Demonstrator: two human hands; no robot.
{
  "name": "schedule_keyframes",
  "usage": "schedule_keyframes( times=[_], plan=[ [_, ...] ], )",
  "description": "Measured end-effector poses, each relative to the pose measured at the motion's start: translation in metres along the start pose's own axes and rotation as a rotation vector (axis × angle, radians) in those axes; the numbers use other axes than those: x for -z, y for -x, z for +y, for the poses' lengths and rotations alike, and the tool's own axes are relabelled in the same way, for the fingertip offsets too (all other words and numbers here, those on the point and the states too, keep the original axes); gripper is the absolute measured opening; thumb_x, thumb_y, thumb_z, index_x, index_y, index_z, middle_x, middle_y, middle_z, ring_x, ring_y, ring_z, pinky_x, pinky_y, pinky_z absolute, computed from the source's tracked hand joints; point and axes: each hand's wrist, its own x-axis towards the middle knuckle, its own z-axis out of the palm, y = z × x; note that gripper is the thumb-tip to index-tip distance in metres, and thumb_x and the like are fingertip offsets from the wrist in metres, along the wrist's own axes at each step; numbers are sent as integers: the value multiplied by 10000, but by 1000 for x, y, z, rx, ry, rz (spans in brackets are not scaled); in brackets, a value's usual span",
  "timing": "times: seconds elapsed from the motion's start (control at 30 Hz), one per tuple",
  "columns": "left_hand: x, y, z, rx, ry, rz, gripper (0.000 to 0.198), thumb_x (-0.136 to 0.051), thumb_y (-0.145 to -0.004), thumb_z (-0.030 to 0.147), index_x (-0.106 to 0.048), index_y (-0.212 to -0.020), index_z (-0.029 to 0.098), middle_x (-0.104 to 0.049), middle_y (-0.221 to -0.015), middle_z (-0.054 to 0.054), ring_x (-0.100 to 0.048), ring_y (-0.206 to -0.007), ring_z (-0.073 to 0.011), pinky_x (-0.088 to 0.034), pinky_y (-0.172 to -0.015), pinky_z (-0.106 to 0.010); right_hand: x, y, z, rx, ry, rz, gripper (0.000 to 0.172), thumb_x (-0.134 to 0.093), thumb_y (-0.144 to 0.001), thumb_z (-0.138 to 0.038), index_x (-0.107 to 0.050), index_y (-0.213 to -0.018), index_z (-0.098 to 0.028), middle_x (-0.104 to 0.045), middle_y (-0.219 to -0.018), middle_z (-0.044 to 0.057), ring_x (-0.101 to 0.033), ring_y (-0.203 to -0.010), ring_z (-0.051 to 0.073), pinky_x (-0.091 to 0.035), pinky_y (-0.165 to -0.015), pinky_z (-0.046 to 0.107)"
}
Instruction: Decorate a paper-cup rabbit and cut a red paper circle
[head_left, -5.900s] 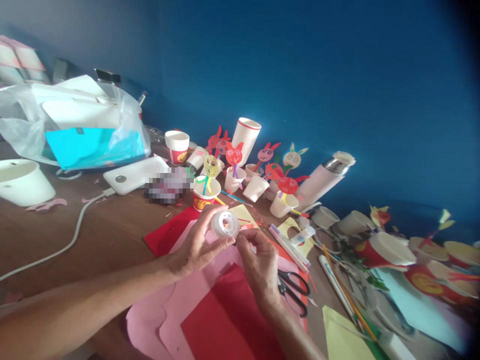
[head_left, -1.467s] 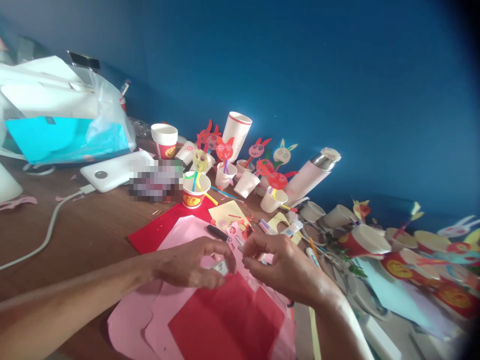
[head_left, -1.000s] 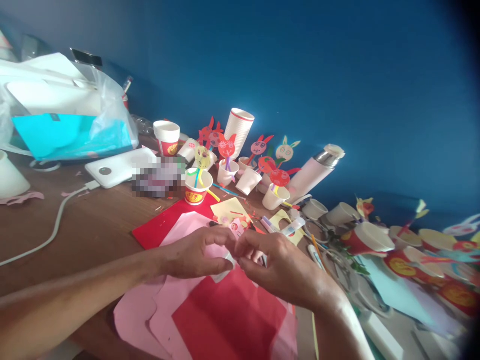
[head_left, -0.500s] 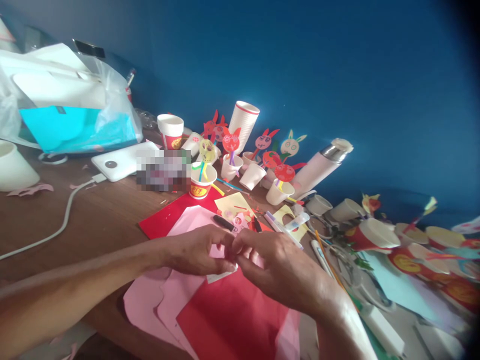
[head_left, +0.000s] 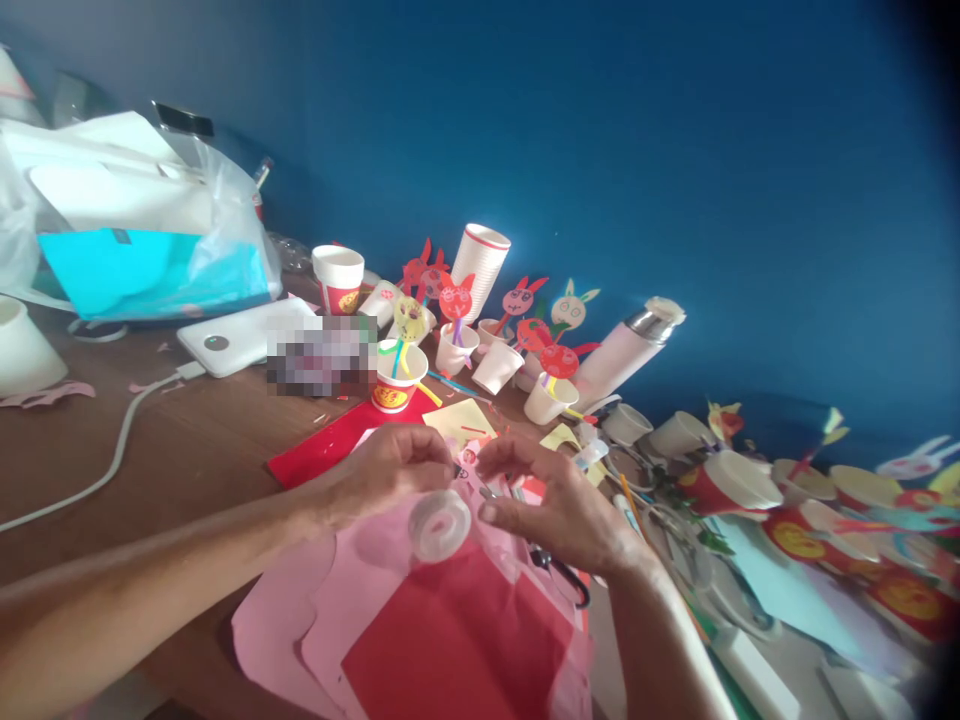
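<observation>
Apart now, where before they touched, both hands hover over the pink paper [head_left: 352,600] and the red sheet [head_left: 457,645] on it. The left hand [head_left: 390,472] is curled and grips the tape roll [head_left: 439,524] by its upper edge, just above the red sheet. The right hand [head_left: 566,505] is half bent beside it, and its grip cannot be told.

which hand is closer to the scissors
Right. The right hand hovers just over the scissors, whose black handle shows right below it; the left hand is farther off, beyond the tape roll.
</observation>
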Motion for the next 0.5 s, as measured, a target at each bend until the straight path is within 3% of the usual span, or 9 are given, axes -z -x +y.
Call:
schedule_keyframes(
  times=[0.07, 0.17, 0.23, 0.33, 0.43, 0.5],
  plan=[
    [0, -3, 2, 10, 71, 137, 116, -648, -664, 250, -596, -671, 147, -593, -626, 21, -520, -579, -103, -389, -567, -219, -8, -2, 0, -17, 63, -9, 491, -718, -708, -407, -530, -1122, -223, -616, -1085, 40, -583, -980, 192, -478, -811, 314],
    [0, -5, 5, 29, 97, 250, 132, -646, -666, 256, -585, -667, 139, -594, -623, 16, -524, -567, -100, -394, -542, -212, -26, -5, -3, -55, 154, 12, 685, -735, -662, -469, -437, -1228, -221, -553, -1201, 86, -549, -1069, 244, -484, -838, 378],
    [0, -5, 4, 30, 109, 269, 131, -649, -671, 254, -586, -680, 139, -596, -629, 18, -535, -578, -99, -394, -522, -199, -42, -7, -6, -44, 237, 88, 684, -743, -654, -457, -437, -1205, -191, -537, -1202, 112, -536, -1080, 269, -466, -878, 423],
    [1, -5, 0, 20, 169, 272, 138, -660, -685, 258, -579, -702, 147, -603, -649, 22, -546, -587, -99, -399, -490, -183, -65, -9, -10, 45, 411, 306, 683, -755, -623, -465, -454, -1151, -153, -523, -1174, 147, -490, -1098, 324, -423, -918, 494],
    [1, -6, -4, -10, 220, 263, 148, -662, -705, 272, -576, -723, 153, -613, -673, 20, -560, -596, -105, -436, -497, -197, -80, -11, -9, 28, 523, 462, 672, -754, -607, -488, -473, -1116, -151, -542, -1085, 139, -498, -1027, 340, -450, -844, 507],
    [1, -6, -4, -5, 242, 254, 164, -670, -706, 284, -581, -739, 150, -619, -690, 13, -572, -608, -115, -463, -512, -218, -83, -12, -8, -4, 564, 495, 553, -735, -647, -428, -500, -1066, -153, -559, -1004, 122, -519, -947, 321, -472, -775, 482]
  ],
)
